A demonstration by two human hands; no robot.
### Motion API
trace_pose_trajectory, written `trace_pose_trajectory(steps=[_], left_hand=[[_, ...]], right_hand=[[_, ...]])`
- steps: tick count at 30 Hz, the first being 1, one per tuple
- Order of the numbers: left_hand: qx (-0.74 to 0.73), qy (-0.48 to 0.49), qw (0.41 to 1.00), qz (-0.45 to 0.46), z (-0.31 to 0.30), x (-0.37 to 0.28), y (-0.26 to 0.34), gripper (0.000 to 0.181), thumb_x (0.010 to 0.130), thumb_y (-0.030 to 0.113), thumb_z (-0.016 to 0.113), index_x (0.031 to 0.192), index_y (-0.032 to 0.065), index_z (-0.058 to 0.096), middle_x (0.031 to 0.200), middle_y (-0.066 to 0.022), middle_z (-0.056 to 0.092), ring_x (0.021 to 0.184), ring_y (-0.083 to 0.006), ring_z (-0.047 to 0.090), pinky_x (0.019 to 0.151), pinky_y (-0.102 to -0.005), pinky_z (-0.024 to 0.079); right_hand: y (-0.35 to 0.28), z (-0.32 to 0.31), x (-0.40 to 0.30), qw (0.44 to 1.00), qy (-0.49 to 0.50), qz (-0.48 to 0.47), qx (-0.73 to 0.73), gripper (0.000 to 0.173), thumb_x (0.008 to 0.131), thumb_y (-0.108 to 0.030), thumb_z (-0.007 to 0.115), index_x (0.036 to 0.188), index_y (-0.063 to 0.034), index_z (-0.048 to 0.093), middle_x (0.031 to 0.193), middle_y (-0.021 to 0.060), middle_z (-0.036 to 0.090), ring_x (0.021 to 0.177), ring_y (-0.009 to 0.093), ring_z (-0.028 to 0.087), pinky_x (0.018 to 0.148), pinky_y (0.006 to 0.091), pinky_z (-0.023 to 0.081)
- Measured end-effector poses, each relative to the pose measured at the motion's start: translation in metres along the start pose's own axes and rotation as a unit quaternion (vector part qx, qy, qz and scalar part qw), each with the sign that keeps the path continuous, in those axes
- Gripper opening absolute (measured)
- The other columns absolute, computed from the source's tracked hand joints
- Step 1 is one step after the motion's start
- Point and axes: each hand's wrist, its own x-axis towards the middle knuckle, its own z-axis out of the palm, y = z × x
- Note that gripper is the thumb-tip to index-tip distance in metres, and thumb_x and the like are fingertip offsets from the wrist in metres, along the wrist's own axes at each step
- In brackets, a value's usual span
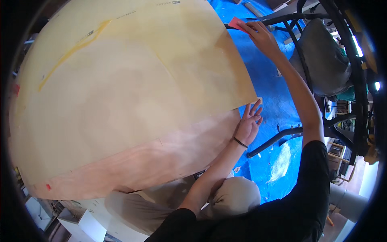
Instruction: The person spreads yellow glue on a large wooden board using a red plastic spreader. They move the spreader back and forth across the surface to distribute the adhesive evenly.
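Note:
Before me lies a large pale yellow sheet [193,84] on a pinkish wooden panel [145,160], which shows along the near side. The sheet bears small printed marks, and a darker yellow streak [74,50] runs across its far left part. My right hand [262,36], stretched out beyond the sheet's right edge, grips a flat red plastic spreader [236,25]. At the sheet's near right corner is my left hand [248,125], palm up with the fingers apart. Its fingertips are beside the corner; whether they touch it I cannot tell.
Blue tarpaulin [270,93] covers the floor on the right, with a whitish patch [280,163] on it. A black tubular frame [275,139] and a grey padded seat [322,60] stand there. A white box [87,225] is at the lower left, near my bent knees.

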Motion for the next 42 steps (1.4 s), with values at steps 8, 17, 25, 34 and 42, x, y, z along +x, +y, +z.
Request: trace_pose_trajectory(steps=[8, 17, 25, 34, 42], left_hand=[[-0.04, 0.025, 0.998, 0.038, 0.003, -0.004, 0.009, 0.072, 0.087, -0.003, 0.057, 0.148, 0.0271, 0.035, 0.155, 0.0059, 0.031, 0.14, -0.0148, 0.031, 0.105, -0.0342, 0.027], [-0.05, 0.0, 0.998, 0.032, 0.005, -0.004, 0.009, 0.072, 0.085, -0.006, 0.054, 0.148, 0.0243, 0.037, 0.156, 0.0051, 0.031, 0.14, -0.0154, 0.031, 0.104, -0.0336, 0.03], [-0.069, 0.031, 0.997, 0.032, 0.005, -0.007, 0.009, 0.075, 0.083, -0.007, 0.053, 0.149, 0.0233, 0.036, 0.156, 0.0033, 0.031, 0.139, -0.0168, 0.031, 0.101, -0.0326, 0.031], [-0.08, 0.014, 0.997, 0.013, 0.003, -0.004, 0.002, 0.074, 0.084, -0.008, 0.053, 0.148, 0.0225, 0.036, 0.156, 0.0071, 0.031, 0.141, -0.0161, 0.03, 0.104, -0.0356, 0.03], [-0.062, -0.034, 0.992, -0.107, -0.01, -0.06, -0.002, 0.066, 0.092, 0.006, 0.056, 0.151, 0.0154, 0.029, 0.157, -0.0009, 0.029, 0.14, -0.0162, 0.031, 0.109, -0.0376, 0.031]], right_hand=[[-0.013, 0.057, -0.007, 0.998, -0.026, -0.054, 0.021, 0.071, 0.081, -0.005, 0.058, 0.147, -0.0235, 0.041, 0.123, 0.0039, 0.053, 0.111, 0.024, 0.054, 0.08, 0.0316, 0.058], [-0.012, 0.098, -0.051, 0.996, -0.078, -0.011, 0.037, 0.076, 0.078, -0.007, 0.061, 0.149, -0.0187, 0.037, 0.127, 0.0069, 0.052, 0.111, 0.028, 0.052, 0.09, 0.035, 0.053], [0.031, 0.059, -0.063, 0.996, -0.043, 0.049, -0.055, 0.068, 0.077, -0.004, 0.064, 0.142, -0.0163, 0.047, 0.125, 0.0075, 0.057, 0.11, 0.03, 0.054, 0.095, 0.0374, 0.049], [-0.003, 0.062, 0.025, 0.995, -0.071, -0.048, 0.044, 0.041, 0.079, -0.006, 0.063, 0.12, -0.0092, 0.06, 0.113, 0.0055, 0.064, 0.105, 0.027, 0.056, 0.09, 0.0353, 0.049], [-0.066, -0.031, 0.01, 0.914, -0.379, -0.127, 0.066, 0.031, 0.079, -0.009, 0.061, 0.11, -0.0059, 0.063, 0.102, 0.0101, 0.064, 0.098, 0.029, 0.059, 0.085, 0.0403, 0.05]])
